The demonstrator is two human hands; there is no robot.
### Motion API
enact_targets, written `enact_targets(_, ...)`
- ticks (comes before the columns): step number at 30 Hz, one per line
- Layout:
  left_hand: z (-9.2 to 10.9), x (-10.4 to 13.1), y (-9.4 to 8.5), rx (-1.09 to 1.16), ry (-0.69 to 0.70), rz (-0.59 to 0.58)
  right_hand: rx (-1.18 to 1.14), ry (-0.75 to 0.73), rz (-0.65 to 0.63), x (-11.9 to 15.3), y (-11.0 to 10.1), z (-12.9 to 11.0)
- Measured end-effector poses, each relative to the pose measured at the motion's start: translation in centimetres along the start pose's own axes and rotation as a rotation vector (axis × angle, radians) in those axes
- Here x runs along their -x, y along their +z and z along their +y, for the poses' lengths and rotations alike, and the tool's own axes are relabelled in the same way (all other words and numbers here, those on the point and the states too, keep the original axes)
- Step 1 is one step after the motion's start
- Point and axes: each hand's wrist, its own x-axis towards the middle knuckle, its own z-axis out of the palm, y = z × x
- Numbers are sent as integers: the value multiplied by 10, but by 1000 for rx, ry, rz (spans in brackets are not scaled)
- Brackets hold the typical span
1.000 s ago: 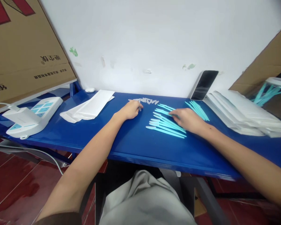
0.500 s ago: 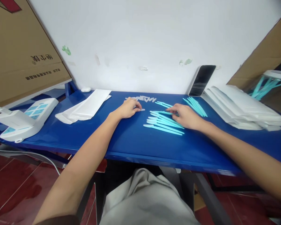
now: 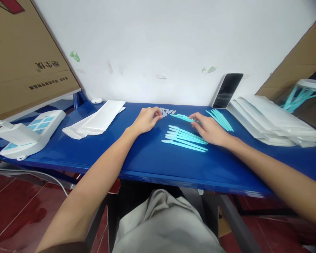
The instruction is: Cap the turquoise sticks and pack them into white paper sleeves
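Note:
My left hand (image 3: 147, 119) is closed in a pinch at the edge of a small heap of clear plastic caps (image 3: 170, 111), with one cap (image 3: 163, 115) at its fingertips. To its right, my right hand (image 3: 204, 127) has thumb and fingers together on a slim turquoise eyebrow razor (image 3: 181, 117). Other razors lie partly behind that one, so their ends are hard to separate. Below both hands, several turquoise razors with whitish tips (image 3: 185, 138) lie side by side in a row. Another bunch of turquoise razors (image 3: 219, 120) rests beyond my right hand.
White paper packets (image 3: 97, 119) lie at left, near a white power strip (image 3: 39, 130) with a plugged-in charger. At right are stacked white envelopes (image 3: 274, 123), a phone (image 3: 228, 90) leaning on the wall, and a clear tub (image 3: 302, 95) of turquoise sticks. A cardboard box (image 3: 28, 52) stands at far left.
My left hand has moved up and slightly right to the cap heap. My right hand has shifted a little up, away from the row's top, to the razors behind it.

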Motion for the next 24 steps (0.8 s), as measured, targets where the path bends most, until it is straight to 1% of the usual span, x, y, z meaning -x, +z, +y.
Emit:
enact_targets(4,8,-1,1,161,-11,138,-36,-10,23,1,0,-1)
enact_targets(6,12,-2,1,245,-34,181,-73,-24,39,1,0,-1)
enact_targets(9,14,-3,2,340,-55,213,-129,-52,86,1,-2,-2)
enact_targets(12,12,-5,3,419,-60,222,-190,-78,134,1,-4,-5)
enact_targets(18,7,-8,6,535,-41,220,-186,-90,125,2,-8,-7)
enact_targets(21,7,-7,6,534,-42,201,-200,-95,138,2,-8,-6)
enact_targets(24,12,-6,6,503,-37,157,-224,-97,125,2,-7,-8)
